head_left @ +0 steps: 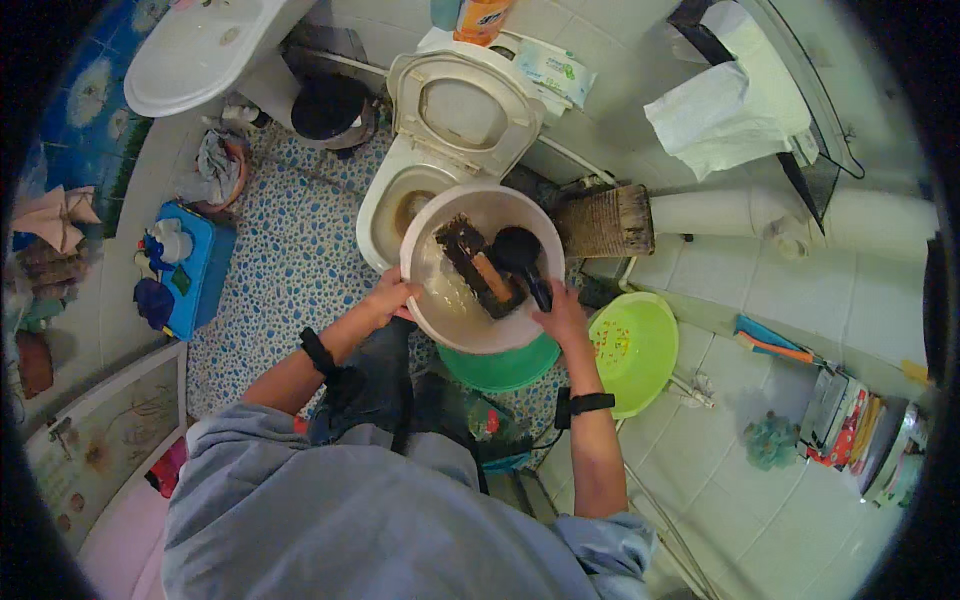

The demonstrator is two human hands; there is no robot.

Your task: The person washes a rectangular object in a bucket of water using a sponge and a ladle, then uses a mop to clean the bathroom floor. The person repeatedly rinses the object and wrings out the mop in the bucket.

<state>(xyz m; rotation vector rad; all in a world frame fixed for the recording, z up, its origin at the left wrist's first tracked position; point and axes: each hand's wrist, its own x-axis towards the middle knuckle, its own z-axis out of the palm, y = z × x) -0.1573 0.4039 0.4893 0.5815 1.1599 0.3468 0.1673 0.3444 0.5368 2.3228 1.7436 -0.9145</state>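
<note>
A pale plastic basin (480, 341) is held up in front of me, partly over the toilet bowl (386, 191). My left hand (391, 298) grips its left rim. On the right rim is my right hand (564, 313), its fingers beside the handle of a black round-headed tool (517, 247), perhaps a ladle; whether they also hold that handle I cannot tell. Cloudy water appears to lie in the basin, along with a dark rectangular block (465, 251) that has an orange-brown strip on it. Behind the bowl, the toilet seat (465, 112) stands raised.
Below the basin sits a green tub (499, 371), with a lime-green basin (645, 352) at its right. A ridged washboard (609, 221) leans near the white pipe (705, 214). Farther left are a black bin (326, 109), a blue storage box (206, 277) and a washbasin (195, 56).
</note>
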